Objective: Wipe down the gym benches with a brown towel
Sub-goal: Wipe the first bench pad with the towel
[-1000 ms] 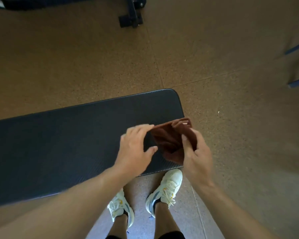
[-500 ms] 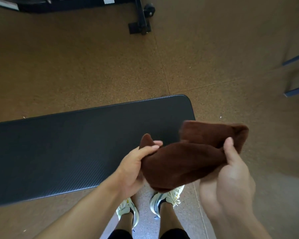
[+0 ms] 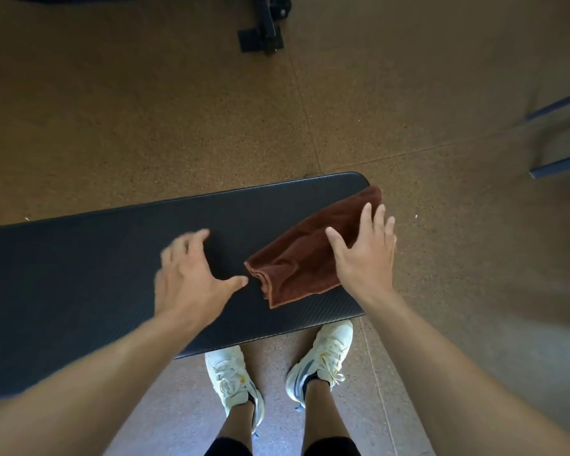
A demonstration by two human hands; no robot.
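Note:
A folded brown towel lies on the right end of the black padded gym bench, its far corner reaching the bench's end. My right hand is spread flat with straight fingers over the towel's right part. My left hand, blurred, hovers open over the bench pad just left of the towel, its thumb close to the towel's near-left corner without holding it.
My feet in white trainers stand on the brown speckled floor right behind the bench. A black machine foot sits at the far top. Blue frame bars stick in from the right edge.
The towel, held bunched between both hands above the bench end, now lies flat on the pad. Both hands have let go and opened; the left has moved leftwards.

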